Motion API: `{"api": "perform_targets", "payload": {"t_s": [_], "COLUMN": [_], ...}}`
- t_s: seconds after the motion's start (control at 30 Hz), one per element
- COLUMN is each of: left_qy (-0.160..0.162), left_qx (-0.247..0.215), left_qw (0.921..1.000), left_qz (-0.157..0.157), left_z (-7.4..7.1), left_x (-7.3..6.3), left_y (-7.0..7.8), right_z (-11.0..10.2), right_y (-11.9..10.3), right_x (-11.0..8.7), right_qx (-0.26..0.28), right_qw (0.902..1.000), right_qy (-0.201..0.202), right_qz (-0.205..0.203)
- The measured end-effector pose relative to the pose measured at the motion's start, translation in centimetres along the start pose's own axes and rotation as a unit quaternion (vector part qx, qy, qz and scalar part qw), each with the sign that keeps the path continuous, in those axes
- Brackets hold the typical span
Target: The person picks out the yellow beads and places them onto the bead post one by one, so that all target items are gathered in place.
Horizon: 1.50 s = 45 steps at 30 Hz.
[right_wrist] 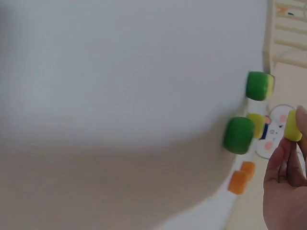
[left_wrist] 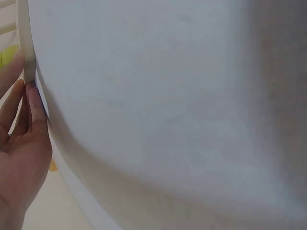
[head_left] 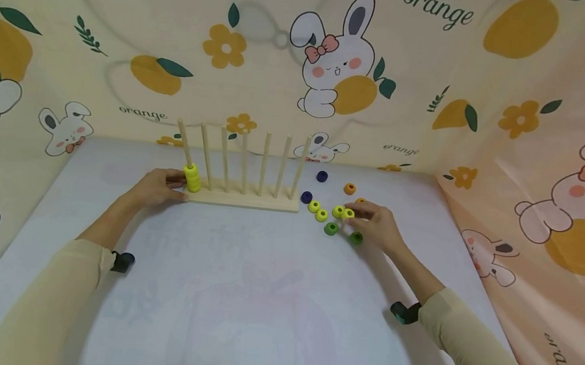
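Observation:
A wooden peg rack (head_left: pixel 244 200) stands on the table, with several yellow beads (head_left: pixel 192 179) stacked on its leftmost peg. My left hand (head_left: pixel 157 188) grips the left end of the rack's base, thumb at the front and fingers behind. In the left wrist view, the fingers (left_wrist: pixel 37 112) meet the end of the base. To the right of the rack, my right hand (head_left: pixel 378 226) pinches a yellow bead (head_left: pixel 349 214) between thumb and fingertips. The right wrist view shows this held bead (right_wrist: pixel 292 125) raised off the table. Another yellow bead (head_left: pixel 338 211) is right beside it.
Near the rack's right end lie loose beads: dark blue (head_left: pixel 321 176), yellow (head_left: pixel 313 206), green (head_left: pixel 331 228) and orange (head_left: pixel 350 189). A second green bead (head_left: pixel 356 237) lies under the right hand. A printed cloth (head_left: pixel 258 94) hangs behind the white table (head_left: pixel 242 293).

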<state>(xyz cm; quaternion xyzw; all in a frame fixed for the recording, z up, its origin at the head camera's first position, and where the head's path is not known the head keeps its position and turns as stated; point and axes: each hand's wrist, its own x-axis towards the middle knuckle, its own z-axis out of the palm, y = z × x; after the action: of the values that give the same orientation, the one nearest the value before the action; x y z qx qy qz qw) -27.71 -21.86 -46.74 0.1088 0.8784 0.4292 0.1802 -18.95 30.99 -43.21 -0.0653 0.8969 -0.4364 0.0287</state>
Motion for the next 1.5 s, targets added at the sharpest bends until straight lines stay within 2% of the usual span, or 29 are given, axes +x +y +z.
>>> {"api": "perform_targets", "payload": {"t_s": [0.1,0.23,0.27,0.47,0.63,0.83,1.03,1.5], "left_qy": [0.002,0.003,0.003,0.003,0.001,0.003,0.001,0.002], "left_qx": [0.004,0.004,0.004,0.007,0.004,0.009,0.007,0.014], "left_qw": [1.0,1.0,1.0,0.9999,1.0,0.9999,1.0,0.9999], "left_qz": [-0.002,-0.005,-0.005,-0.007,-0.007,-0.011,-0.006,0.001], "left_z": [0.0,0.1,0.1,0.0,0.1,-0.1,0.0,0.0], "left_x": [0.0,0.1,0.1,0.0,-0.1,-0.3,-0.2,-0.1], "left_y": [0.0,0.0,0.0,0.2,0.2,0.1,0.2,0.0], "right_z": [-0.5,-0.8,-0.8,-1.0,-1.4,-1.5,-1.6,-2.0], "right_y": [-1.5,-3.4,-3.8,-2.6,-2.9,-4.3,-6.1,-9.5], "right_x": [0.2,0.3,0.3,1.8,2.2,2.9,3.9,5.6], "right_qx": [-0.006,-0.012,-0.007,0.003,0.021,0.049,0.061,0.04], "right_qw": [0.9993,0.9976,0.9976,0.9976,0.9975,0.9972,0.9953,0.993], "right_qy": [0.007,0.025,0.029,0.034,0.032,0.024,0.029,0.037], "right_qz": [-0.036,-0.064,-0.063,-0.059,-0.06,-0.051,-0.07,-0.105]}}
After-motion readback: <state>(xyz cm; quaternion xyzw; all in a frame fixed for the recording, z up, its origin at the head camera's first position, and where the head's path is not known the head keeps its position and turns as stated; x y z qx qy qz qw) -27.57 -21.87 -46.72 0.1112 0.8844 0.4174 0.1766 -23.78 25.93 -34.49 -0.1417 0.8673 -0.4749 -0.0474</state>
